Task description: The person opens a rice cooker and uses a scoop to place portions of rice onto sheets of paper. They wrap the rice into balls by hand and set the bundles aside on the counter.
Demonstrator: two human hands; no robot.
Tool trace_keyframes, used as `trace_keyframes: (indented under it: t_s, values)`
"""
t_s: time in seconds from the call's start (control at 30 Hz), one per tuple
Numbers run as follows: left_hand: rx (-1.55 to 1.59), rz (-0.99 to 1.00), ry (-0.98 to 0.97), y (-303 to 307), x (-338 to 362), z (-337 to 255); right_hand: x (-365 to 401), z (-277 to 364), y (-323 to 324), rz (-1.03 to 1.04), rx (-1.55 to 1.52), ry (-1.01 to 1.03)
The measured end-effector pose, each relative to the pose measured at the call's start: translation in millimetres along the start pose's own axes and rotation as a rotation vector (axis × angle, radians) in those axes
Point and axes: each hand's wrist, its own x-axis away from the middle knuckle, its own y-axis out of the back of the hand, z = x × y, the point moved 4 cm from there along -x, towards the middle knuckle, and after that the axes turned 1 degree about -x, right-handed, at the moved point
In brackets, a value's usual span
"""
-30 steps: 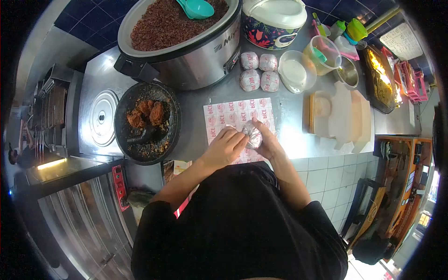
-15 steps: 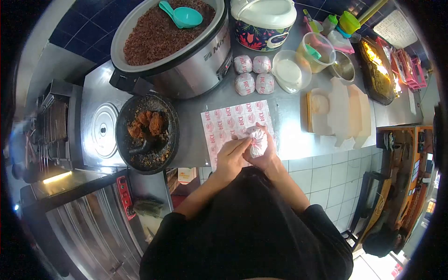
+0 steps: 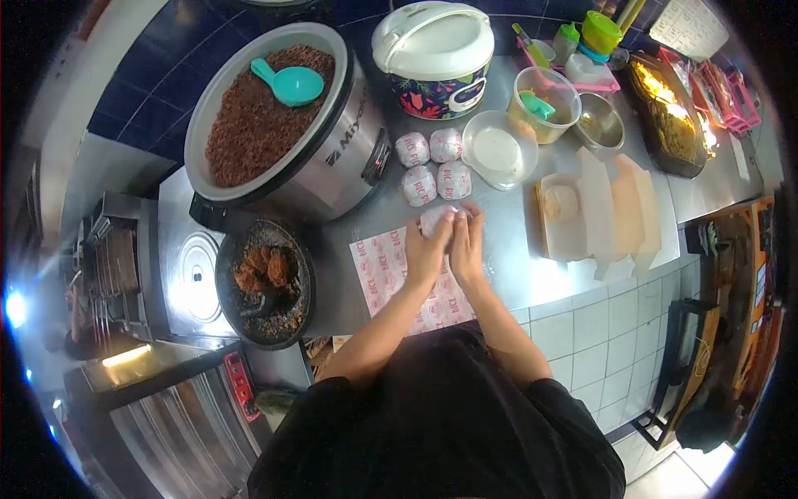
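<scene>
My left hand (image 3: 426, 256) and my right hand (image 3: 465, 249) close around a paper-wrapped rice ball (image 3: 434, 218), which they partly hide. Just beyond my fingertips sit several wrapped rice balls (image 3: 454, 180) in white paper with red print, set close together. Below my wrists lies a printed wrapping sheet (image 3: 382, 262) on the steel counter. A large rice cooker (image 3: 345, 166) stands open at the upper left, full of reddish-brown rice (image 3: 237, 137), with a turquoise scoop (image 3: 299, 86) resting on top.
To the left, a stone mortar (image 3: 309, 312) holds fried pieces and a dark pestle. Behind stands a flowered rice container (image 3: 428, 91). A shallow plastic tub (image 3: 504, 185), a scoop-holding tub (image 3: 562, 125), a metal bowl (image 3: 617, 133) and opened cardboard boxes (image 3: 594, 208) occupy the right.
Both hands have moved away from my body with the wrapped ball, now near the wrapped group. The ball has gone from showing its gathered paper to mostly covered by fingers. The view has shifted.
</scene>
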Motion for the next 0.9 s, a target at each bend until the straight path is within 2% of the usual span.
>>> trace_keyframes:
  t_s: [0.07,0.13,0.17,0.2,0.23,0.3,0.33,0.4,0.43,0.5,0.53,0.6,0.67,0.77,0.87,0.9]
  values:
    - [0.043,-0.058,-0.069,-1.6,-45.4,11.8,-11.5,-1.4,4.4,0.058,-0.098,-0.022]
    - [-0.181,-0.233,-0.070,-1.6,-96.4,12.0,-12.4,-8.9,18.5,0.009,-0.001,0.049]
    - [-0.103,-0.210,0.004,-7.9,-123.3,6.9,-10.3,-12.0,26.5,-0.024,0.107,0.120]
    - [-0.097,-0.096,-0.002,-14.9,-141.6,-6.9,-6.7,-18.1,35.0,-0.028,0.106,0.118]
    - [-0.099,-0.095,-0.001,-23.0,-164.6,-5.4,-1.2,-26.5,43.8,-0.005,0.133,0.070]
    - [-0.433,-0.253,-0.089,-30.6,-203.0,-2.9,10.8,-43.3,59.8,0.020,0.162,0.025]
    - [-0.430,-0.253,-0.092,-36.0,-212.4,-1.5,16.2,-53.5,66.4,0.050,0.146,-0.034]
    - [-0.791,-0.279,-0.038,-48.0,-221.4,-4.2,24.4,-69.4,77.0,0.079,0.132,-0.087]
    - [-0.787,-0.277,-0.042,-50.0,-222.2,-5.1,27.2,-75.5,81.7,0.080,0.171,-0.063]
    - [-1.024,-0.215,-0.107,-56.0,-206.4,-22.1,28.5,-78.1,89.8,0.073,0.212,-0.037]
    - [-1.148,-0.197,-0.121,-61.6,-195.4,-33.2,29.4,-81.4,92.0,0.066,0.182,-0.097]
    - [-1.148,-0.209,-0.172,-63.5,-187.2,-38.1,27.8,-77.8,91.9,0.065,0.151,-0.155]
    - [-1.141,-0.233,-0.221,-60.1,-184.4,-40.6,22.9,-69.7,91.1,0.118,0.316,-0.123]
    - [-1.144,-0.157,-0.300,-57.2,-185.8,-37.4,16.4,-63.8,84.8,0.150,0.476,-0.051]
    - [-1.276,0.039,-0.482,-61.3,-179.5,-28.9,12.7,-65.3,80.7,0.156,0.580,0.001]
    - [-1.270,0.035,-0.486,-59.7,-180.9,-26.6,11.5,-63.0,78.7,0.156,0.584,0.007]
